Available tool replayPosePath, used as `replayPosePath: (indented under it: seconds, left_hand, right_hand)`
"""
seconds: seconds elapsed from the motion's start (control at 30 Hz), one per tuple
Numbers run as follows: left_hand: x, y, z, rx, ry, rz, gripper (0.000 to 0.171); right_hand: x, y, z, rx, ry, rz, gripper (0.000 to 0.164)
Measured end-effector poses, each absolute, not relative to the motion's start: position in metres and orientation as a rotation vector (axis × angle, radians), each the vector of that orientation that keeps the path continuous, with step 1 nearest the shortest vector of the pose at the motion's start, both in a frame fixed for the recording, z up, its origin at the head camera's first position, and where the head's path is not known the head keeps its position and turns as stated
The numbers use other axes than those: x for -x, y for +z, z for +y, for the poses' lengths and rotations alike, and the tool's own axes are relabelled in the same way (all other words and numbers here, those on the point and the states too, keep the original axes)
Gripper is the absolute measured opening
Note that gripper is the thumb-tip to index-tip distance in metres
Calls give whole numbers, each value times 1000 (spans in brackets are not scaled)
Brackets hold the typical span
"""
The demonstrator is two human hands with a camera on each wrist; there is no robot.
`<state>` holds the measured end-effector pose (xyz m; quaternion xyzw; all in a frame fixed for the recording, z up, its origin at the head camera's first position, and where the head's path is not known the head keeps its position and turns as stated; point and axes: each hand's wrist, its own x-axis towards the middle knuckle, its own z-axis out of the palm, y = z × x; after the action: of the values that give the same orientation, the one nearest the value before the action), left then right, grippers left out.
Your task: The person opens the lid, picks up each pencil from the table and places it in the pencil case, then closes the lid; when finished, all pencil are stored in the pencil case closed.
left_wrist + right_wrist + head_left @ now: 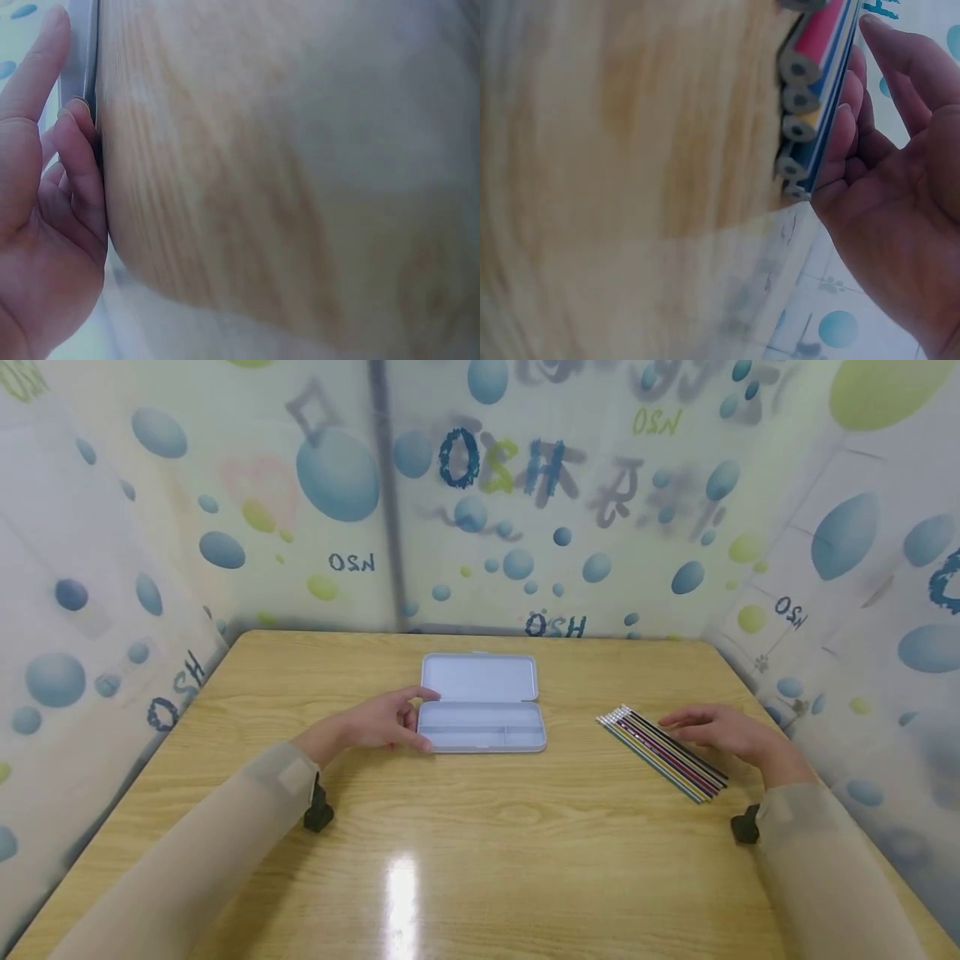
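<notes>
A pale blue pencil case [480,713] lies open on the table, its lid [480,677] folded back and its divided tray facing up. My left hand [386,720] grips the case's left end, thumb at the near corner and index finger by the hinge; its other fingers curl against the side in the left wrist view. To the right, several striped pencils [663,756] lie side by side at a slant. My right hand [723,731] is at their right side with loosely bent fingers, fingertips beside the outer pencils [802,97] in the right wrist view.
The wooden table [480,827] runs back to a printed fabric wall [480,568], with similar fabric on both sides. Bare wood lies between case and pencils. A dark wrist device [318,810] sits under the left wrist, another [746,824] under the right.
</notes>
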<state>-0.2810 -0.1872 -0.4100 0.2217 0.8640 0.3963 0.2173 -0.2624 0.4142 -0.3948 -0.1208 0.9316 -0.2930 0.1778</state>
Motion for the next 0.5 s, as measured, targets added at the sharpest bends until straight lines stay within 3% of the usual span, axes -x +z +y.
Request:
replayPosePath:
  seconds: [0.5]
  left_hand:
    - [283, -413, -188, -626, 1082, 2394, 93]
  right_hand:
    - [262, -393, 408, 358, -749, 2727, 39]
